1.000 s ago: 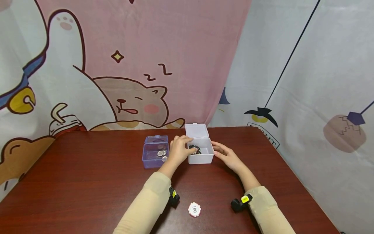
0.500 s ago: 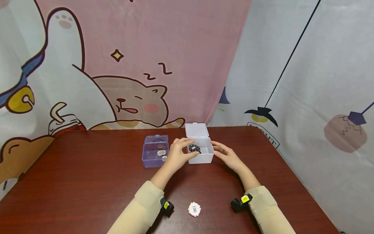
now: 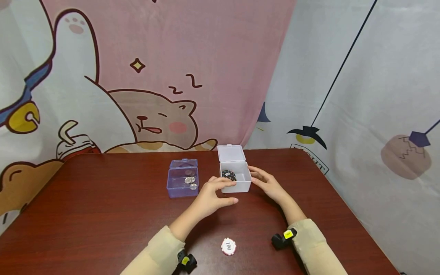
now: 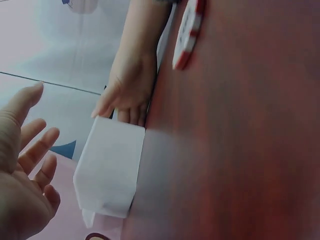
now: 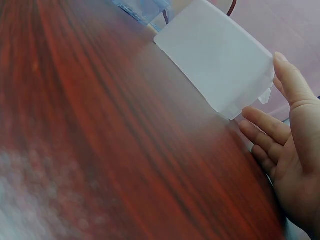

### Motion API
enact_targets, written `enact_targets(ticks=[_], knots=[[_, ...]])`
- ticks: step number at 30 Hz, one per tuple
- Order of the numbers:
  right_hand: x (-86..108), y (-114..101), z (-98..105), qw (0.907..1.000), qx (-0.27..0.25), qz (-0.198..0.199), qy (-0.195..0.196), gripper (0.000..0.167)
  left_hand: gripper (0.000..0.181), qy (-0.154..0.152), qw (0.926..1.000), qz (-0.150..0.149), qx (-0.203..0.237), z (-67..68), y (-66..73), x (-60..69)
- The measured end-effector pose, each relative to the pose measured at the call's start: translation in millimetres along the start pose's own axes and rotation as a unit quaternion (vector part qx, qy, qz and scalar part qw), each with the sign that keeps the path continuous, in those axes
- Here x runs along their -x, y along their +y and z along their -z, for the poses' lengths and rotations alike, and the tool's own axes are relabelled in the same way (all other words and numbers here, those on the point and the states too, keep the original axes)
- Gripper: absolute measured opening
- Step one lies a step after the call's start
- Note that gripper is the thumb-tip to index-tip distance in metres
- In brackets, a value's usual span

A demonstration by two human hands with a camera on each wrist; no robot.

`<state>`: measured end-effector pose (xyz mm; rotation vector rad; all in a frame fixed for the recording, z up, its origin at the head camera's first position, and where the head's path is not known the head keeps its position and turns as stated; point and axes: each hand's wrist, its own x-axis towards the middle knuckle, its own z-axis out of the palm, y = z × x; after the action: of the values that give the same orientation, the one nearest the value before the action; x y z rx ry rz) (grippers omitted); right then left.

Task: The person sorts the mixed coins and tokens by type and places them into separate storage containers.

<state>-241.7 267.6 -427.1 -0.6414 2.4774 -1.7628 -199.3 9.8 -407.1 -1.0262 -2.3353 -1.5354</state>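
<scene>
A white plastic box [image 3: 235,186] stands on the table with its lid raised at the back. Black poker chips [image 3: 228,175], the top one marked 100, lie at the left inside it. My left hand [image 3: 208,196] is in front of the box's near left corner, holding nothing, thumb and fingers spread apart. At the box's right side my right hand [image 3: 269,186] rests its fingers, fairly straight; in the right wrist view the thumb reaches the upper edge. Nearer to me lies a white and red poker chip [image 3: 228,246] marked 100, also seen as a tilted chip [image 4: 188,35] in the left wrist view.
Left of the white box is a translucent blue box [image 3: 178,192] with its lid up and several silver coins [image 3: 190,180] in it. Both boxes stand on a dark red wooden table [image 3: 103,214]. A printed curtain [image 3: 233,76] hangs behind the far edge.
My left hand has come back out of the white box toward me, its fingers spreading and leaving the black chips inside. My right hand has stayed at the box's side.
</scene>
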Motion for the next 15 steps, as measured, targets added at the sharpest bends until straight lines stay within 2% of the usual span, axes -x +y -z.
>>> enact_targets(ticks=[8,15], knots=[[-7.1,31.3,3.8,0.9999,0.0,0.013,0.01,0.048,0.044,-0.077,0.9968,0.014,0.014,-2.2,2.4,21.8],[-7.3,37.7,4.4,0.9997,0.009,0.021,0.013,0.048,0.045,-0.143,0.9895,-0.009,0.022,-3.7,-0.9,37.4]])
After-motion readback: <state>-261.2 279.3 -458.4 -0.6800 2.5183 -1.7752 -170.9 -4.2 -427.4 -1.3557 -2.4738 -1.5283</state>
